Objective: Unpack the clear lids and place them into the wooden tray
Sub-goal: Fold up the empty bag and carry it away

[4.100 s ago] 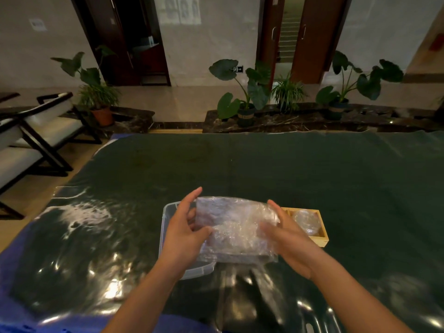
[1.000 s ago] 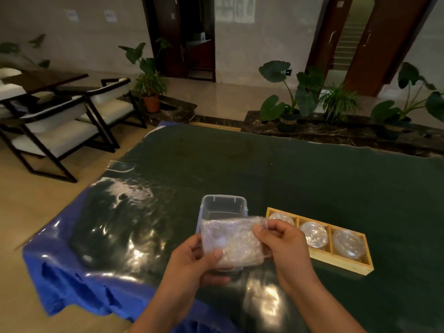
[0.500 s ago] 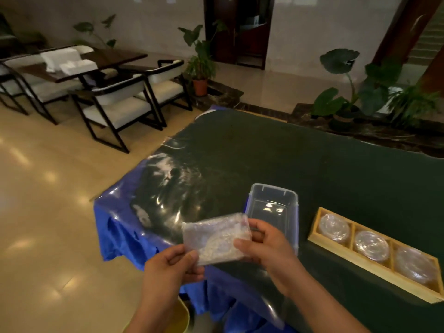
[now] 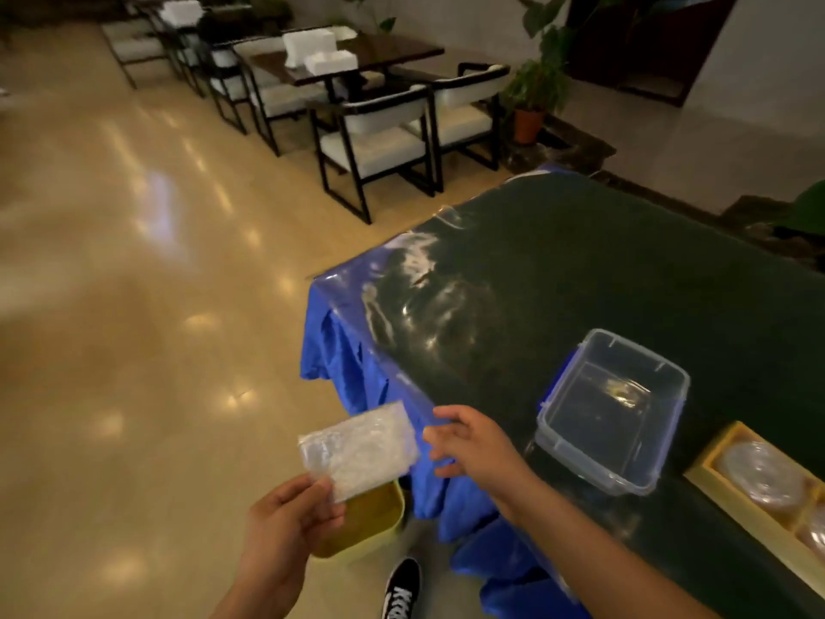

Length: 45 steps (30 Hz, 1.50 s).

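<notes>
Left hand pinching corner of empty bubble-wrap bag above yellow bin on floor; right hand spread, empty. Clear lids sitting in wooden tray at table's near edge. Risk: light bag drifting past bin; elbow knocking plastic container or tray.

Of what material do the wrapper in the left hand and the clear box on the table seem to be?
Wrapper: looks like bubble wrap, thin whitish translucent plastic with a pebbled texture. Clear box: probably rigid transparent plastic, glossy, showing reflections and moulded rim clips.
</notes>
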### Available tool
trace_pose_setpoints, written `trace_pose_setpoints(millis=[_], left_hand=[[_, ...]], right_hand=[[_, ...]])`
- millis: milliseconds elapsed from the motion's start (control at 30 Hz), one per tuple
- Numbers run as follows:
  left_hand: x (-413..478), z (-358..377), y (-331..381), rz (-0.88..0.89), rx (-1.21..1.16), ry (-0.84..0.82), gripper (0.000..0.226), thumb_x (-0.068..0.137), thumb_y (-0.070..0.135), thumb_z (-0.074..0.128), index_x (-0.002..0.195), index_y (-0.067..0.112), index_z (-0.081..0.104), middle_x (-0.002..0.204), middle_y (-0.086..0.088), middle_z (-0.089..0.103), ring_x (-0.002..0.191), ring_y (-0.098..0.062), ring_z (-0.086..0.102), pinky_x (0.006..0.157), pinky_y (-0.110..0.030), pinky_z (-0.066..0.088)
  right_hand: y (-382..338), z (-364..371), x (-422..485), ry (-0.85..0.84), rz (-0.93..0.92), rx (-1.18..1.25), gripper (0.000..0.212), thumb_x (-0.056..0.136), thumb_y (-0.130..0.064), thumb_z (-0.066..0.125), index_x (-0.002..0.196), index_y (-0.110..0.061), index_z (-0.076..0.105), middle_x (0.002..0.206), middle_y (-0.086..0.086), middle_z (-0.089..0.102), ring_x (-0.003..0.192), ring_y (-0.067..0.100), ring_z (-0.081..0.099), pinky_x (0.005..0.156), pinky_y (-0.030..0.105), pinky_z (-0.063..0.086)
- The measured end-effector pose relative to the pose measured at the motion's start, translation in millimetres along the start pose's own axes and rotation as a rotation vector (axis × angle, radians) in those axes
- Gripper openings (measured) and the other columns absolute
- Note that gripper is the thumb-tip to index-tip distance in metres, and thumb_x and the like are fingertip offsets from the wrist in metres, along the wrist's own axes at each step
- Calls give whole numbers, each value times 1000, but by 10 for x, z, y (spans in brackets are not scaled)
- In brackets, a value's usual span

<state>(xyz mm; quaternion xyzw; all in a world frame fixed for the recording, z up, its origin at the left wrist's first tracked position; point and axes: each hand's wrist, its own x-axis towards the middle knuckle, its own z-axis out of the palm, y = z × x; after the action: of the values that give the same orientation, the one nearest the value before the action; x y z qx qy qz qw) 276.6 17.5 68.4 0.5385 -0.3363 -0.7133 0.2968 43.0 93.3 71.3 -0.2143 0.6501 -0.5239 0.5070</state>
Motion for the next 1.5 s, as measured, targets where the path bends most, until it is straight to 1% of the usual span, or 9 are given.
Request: trace_pose_setpoints(millis=[67,200,267,400,533,900,1100,1233,1500], left_hand=[[33,-276,-105,-55,-80,89,10,92,-2,63,101,-1,67,80,-20,68,61,-29,67,50,-29,61],[161,-729,-258,-164,-207,233,10,95,6,60,103,3,65,87,-17,68,75,-31,66,53,-31,61],[261,-890,-313,-204,-218,269,13,96,10,60,106,5,65,91,-15,67,79,-30,67,53,-30,60],[555,-1122,-357,-249,-207,316,17,95,10,63,110,3,63,91,-15,61,77,-30,65,45,-25,59],[896,-1215,-397,-279,-195,331,19,96,9,61,113,1,61,92,-15,60,75,-29,64,43,-24,57],[1523,-1234,-621,-308,-126,329,15,97,6,63,112,5,64,97,-16,69,79,-29,69,57,-32,56],[1878,-1226,-792,-305,-67,391,19,96,7,66,114,10,64,106,-14,69,92,-30,68,68,-39,57],[2158,-1226,-1075,-325,-58,463,22,94,3,64,115,8,64,107,-15,68,88,-27,66,74,-40,57],[2667,-1209,-1822,-379,147,490,24,93,3,69,117,1,67,99,-17,70,83,-30,67,68,-36,55]], right_hand=[[52,96,158,-5,24,-125,28,89,-14,72,114,-16,59,88,4,66,71,11,62,59,24,55],[109,249,497,5,-38,-425,32,87,-18,73,118,-13,64,94,0,67,84,14,64,76,34,54],[111,295,663,44,-94,-568,36,87,-20,71,121,-12,65,95,-2,68,89,14,65,79,30,50],[131,345,952,85,-171,-852,41,91,-23,68,129,-14,61,125,5,67,115,23,63,96,37,50],[242,406,1214,101,-285,-1120,46,95,-24,63,137,-10,54,136,13,58,125,34,53,104,46,46],[457,511,1848,239,-467,-1326,39,96,-27,61,131,-10,59,133,9,61,119,33,53,93,45,50],[637,391,2141,263,-508,-1505,47,96,-40,56,140,-26,53,146,-1,52,122,28,49,91,46,45],[790,334,2220,316,-556,-1560,46,97,-43,49,140,-30,50,147,-3,51,119,26,47,86,44,44],[911,298,2324,376,-638,-1607,45,99,-43,45,142,-28,45,149,-1,46,122,29,45,86,46,43]])
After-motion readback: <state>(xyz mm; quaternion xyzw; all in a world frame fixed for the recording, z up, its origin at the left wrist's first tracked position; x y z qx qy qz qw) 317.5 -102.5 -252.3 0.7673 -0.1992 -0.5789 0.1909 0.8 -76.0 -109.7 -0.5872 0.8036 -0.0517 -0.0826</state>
